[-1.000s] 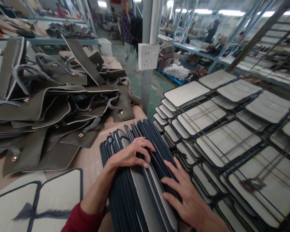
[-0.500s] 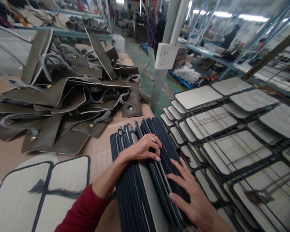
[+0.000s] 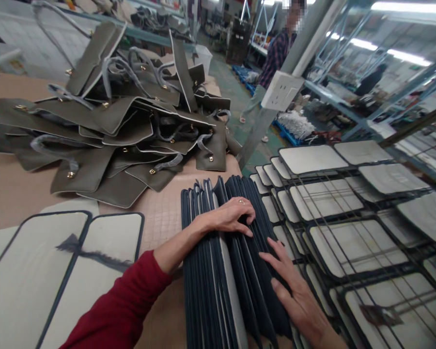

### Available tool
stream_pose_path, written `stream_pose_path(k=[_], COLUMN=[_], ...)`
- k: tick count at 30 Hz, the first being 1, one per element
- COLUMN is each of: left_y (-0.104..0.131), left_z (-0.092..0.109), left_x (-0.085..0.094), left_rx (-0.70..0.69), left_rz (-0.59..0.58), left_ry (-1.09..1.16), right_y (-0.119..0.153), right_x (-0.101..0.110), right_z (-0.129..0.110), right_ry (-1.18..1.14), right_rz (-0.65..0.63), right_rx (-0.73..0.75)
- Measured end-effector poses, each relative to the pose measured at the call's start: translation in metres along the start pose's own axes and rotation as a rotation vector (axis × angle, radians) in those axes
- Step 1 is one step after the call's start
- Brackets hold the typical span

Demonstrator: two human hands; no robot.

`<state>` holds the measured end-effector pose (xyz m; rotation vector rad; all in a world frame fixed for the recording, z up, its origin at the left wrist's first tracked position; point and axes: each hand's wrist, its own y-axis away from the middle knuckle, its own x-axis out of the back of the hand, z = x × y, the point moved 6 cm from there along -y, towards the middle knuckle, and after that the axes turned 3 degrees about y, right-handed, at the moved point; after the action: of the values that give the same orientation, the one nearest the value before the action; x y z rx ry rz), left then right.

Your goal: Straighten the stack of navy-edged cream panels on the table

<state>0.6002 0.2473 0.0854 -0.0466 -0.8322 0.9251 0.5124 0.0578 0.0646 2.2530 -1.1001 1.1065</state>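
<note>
A row of thin dark navy panels (image 3: 199, 271) stands on edge in front of me, with some pale faces showing between them. Across its top lies my left hand (image 3: 236, 215), a ring on one finger, its fingers curled over the upper edges of the right-hand panels (image 3: 261, 291). Thumb and fingers close on these edges, though the exact number gripped is hidden. My right hand (image 3: 294, 286) is at the right side of the same group, fingers spread and stretched along the outer panel. A pale panel face (image 3: 229, 276) shows in the gap between the two groups.
Dark-edged pale panels (image 3: 329, 198) lie on a wire rack (image 3: 352, 232) at right. Brown leather bag pieces with handles (image 3: 131, 126) are heaped at back left. Large pale panels (image 3: 109, 237) lie at left. A post carries a socket box (image 3: 281, 91); a person (image 3: 274, 55) stands behind it.
The view has shifted, so the bench scene sits further right. The right-hand panels are fanned further apart at the bottom. The person behind the post has moved right.
</note>
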Motion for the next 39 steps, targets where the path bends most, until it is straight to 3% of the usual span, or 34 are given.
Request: stream_pose_path(k=[9,24,39], left_y=[0.007,0.012,0.008], left_z=[0.001,0.000,0.004], left_x=[0.000,0.003,0.001], left_rx=[0.005,0.002,0.054], left_rz=[0.032,0.033,-0.122], left_ry=[-0.090,-0.015,-0.037], right_y=[-0.003,-0.001,0.001], right_x=[-0.001,-0.003,-0.003], right_z=[-0.002,0.000,-0.001], right_ry=[0.043,0.016,0.023], right_rz=[-0.017,-0.022,-0.057], right_rx=[0.008,-0.007,-0.034])
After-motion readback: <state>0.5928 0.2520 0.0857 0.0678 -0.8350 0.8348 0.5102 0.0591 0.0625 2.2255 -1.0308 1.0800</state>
